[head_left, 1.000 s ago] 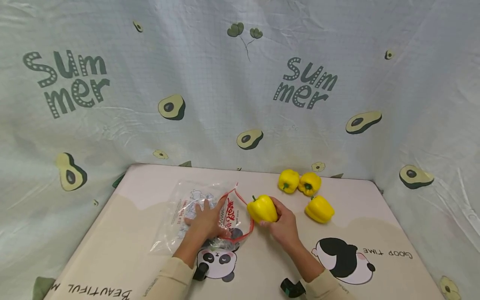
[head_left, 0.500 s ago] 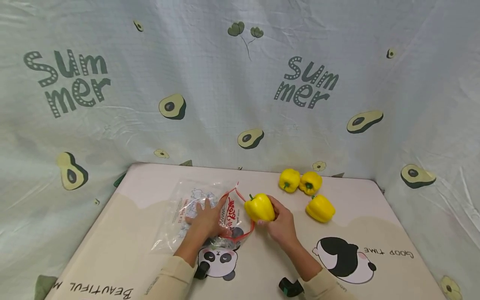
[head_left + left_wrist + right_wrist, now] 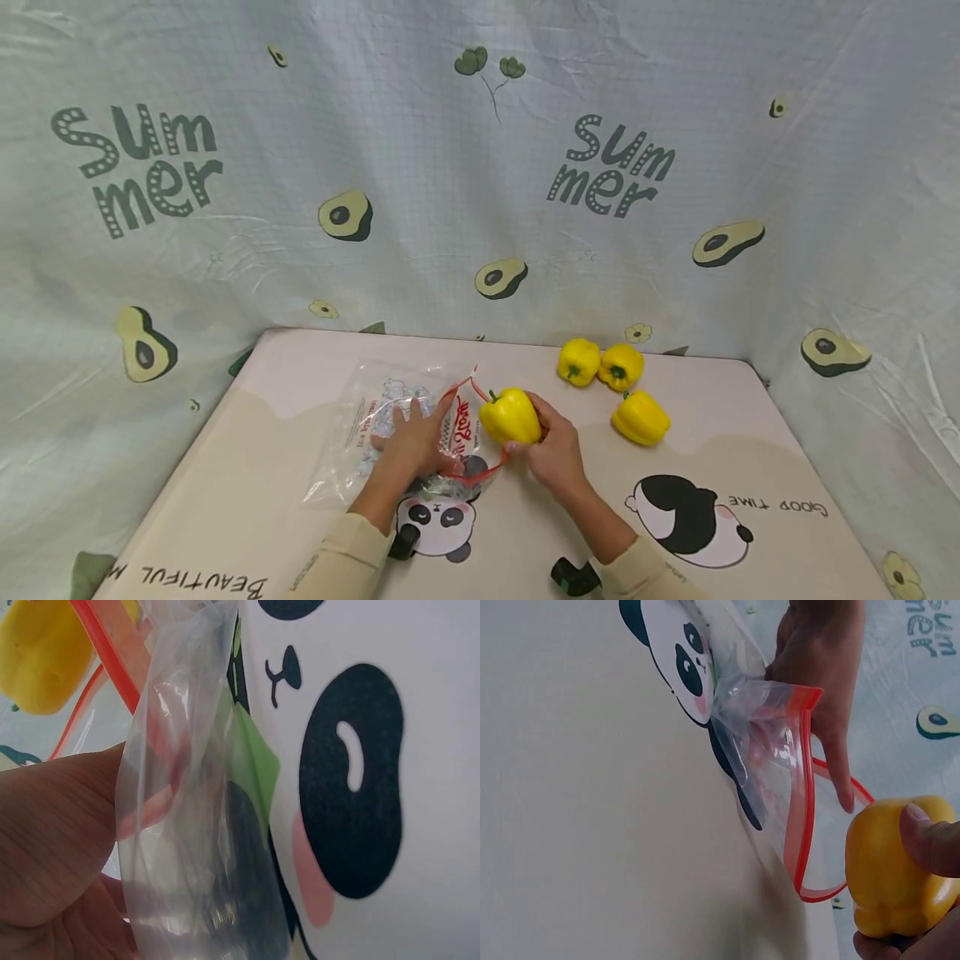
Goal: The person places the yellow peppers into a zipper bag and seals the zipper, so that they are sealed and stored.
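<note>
A clear plastic zip bag with printed drawings and a red-edged mouth lies on the table in the head view. My left hand is spread over it, with straight fingers at its mouth. In the right wrist view the red rim stands apart as a loop, and one left finger points along it. My right hand grips a yellow bell pepper, thumb on its side, stem up and left. This pepper overlaps the right side of the bag's mouth. Part of my left hand is hidden behind the clear film in the left wrist view.
Two yellow bell peppers, one on the left and one on the right, sit side by side near the back edge. Another pepper lies closer, right of my right hand. A patterned curtain hangs behind the table.
My right hand has moved left with the bell pepper, bringing it over the bag's red mouth. My left hand and the bag have stayed in place.
</note>
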`<state>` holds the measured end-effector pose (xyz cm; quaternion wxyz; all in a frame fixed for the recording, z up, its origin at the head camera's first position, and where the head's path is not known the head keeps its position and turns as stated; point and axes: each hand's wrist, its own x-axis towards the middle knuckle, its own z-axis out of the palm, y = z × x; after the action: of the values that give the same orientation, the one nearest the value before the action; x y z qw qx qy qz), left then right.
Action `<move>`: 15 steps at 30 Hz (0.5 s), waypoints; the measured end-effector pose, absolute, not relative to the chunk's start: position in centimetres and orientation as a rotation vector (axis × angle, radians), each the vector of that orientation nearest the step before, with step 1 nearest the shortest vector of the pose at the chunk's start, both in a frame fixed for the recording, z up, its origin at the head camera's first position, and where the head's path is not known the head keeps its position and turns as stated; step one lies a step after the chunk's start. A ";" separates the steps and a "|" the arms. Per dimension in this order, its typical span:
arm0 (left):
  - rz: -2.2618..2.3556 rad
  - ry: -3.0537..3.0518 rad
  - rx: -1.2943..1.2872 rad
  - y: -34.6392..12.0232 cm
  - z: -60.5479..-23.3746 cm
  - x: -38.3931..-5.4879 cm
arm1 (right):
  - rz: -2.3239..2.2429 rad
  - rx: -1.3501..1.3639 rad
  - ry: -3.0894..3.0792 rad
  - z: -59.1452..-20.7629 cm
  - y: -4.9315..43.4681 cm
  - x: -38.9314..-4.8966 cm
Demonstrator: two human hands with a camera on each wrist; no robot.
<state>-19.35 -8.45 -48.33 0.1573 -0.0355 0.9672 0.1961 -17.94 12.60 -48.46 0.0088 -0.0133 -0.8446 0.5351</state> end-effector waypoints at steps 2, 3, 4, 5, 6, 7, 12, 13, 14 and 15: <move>0.565 2.765 -0.108 -8.3 -48.3 -19.4 | 1.679 -0.040 -2.632 -48.5 12.4 -17.9; 0.568 2.763 -0.112 -8.2 -48.3 -19.5 | 1.683 -0.036 -2.630 -48.5 12.3 -17.9; 0.568 2.763 -0.113 -8.2 -48.3 -19.5 | 1.689 -0.027 -2.625 -48.4 12.2 -17.9; 0.569 2.765 -0.113 -8.2 -48.2 -19.4 | 1.694 -0.017 -2.622 -48.4 12.1 -17.9; 0.566 2.770 -0.111 -8.2 -48.2 -19.4 | 1.703 -0.008 -2.617 -48.3 12.0 -17.9; 0.566 2.773 -0.111 -8.2 -48.2 -19.4 | 1.712 0.002 -2.613 -48.2 11.9 -17.8; 0.571 2.777 -0.102 -8.5 -48.2 -19.3 | 1.724 0.032 -2.604 -48.1 11.2 -17.7; 0.574 2.777 -0.100 -8.6 -48.2 -19.3 | 1.725 0.037 -2.603 -48.2 11.1 -17.6; 0.579 2.775 -0.101 -8.6 -48.2 -19.3 | 1.727 0.046 -2.603 -48.2 11.0 -17.6; 0.582 2.772 -0.102 -8.6 -48.2 -19.3 | 1.726 0.060 -2.605 -48.3 10.8 -17.6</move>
<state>-19.31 -8.62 -48.24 0.1531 -0.0354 0.9665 0.2029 -17.55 10.84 -48.33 0.0081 0.0190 -0.8335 0.5521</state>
